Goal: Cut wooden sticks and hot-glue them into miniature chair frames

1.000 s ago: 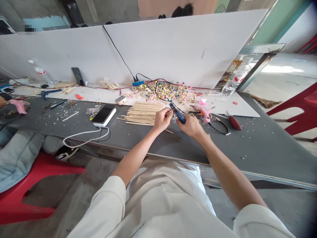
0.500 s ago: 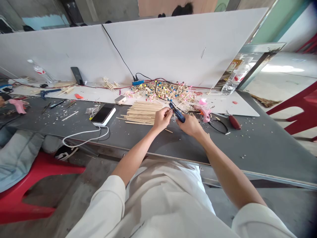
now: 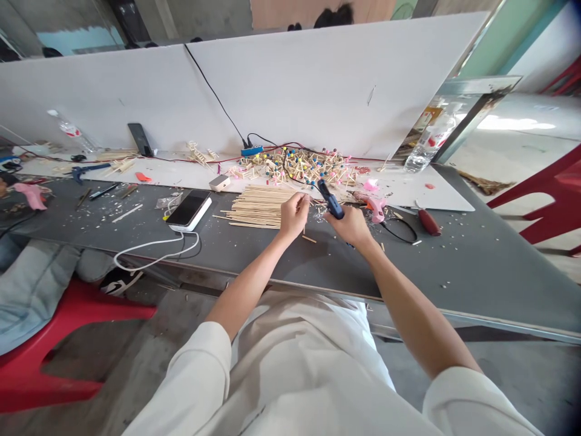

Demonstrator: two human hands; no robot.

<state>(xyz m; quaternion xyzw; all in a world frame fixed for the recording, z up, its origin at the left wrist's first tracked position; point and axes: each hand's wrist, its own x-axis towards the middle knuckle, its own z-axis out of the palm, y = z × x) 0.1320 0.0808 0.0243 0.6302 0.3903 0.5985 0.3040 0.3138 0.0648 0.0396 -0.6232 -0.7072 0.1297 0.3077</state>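
Observation:
My right hand (image 3: 350, 225) is wrapped round a pair of dark blue pliers (image 3: 330, 198), whose head points up and away from me; part of a handle shows below the fingers. To its left, my left hand (image 3: 294, 215) is closed in a pinch. A thin wooden stick (image 3: 304, 230) pokes out just under it, mostly hidden by the fingers. The left fingers and the pliers are apart. Beside the left hand lies a row of long wooden sticks (image 3: 254, 207). A short cut piece of stick (image 3: 309, 240) rests on the table near the left wrist.
Behind my hands is a heap of short sticks with coloured ball ends (image 3: 299, 166). At right lie a pink glue gun (image 3: 376, 209) and a red-handled tool (image 3: 429, 223). A phone on a white power bank (image 3: 189, 211) is at left. A white board (image 3: 290, 91) stands behind.
My hands have moved slightly apart. The pliers have come away from the left fingers and tilted more upright, and the left hand has shifted a little left.

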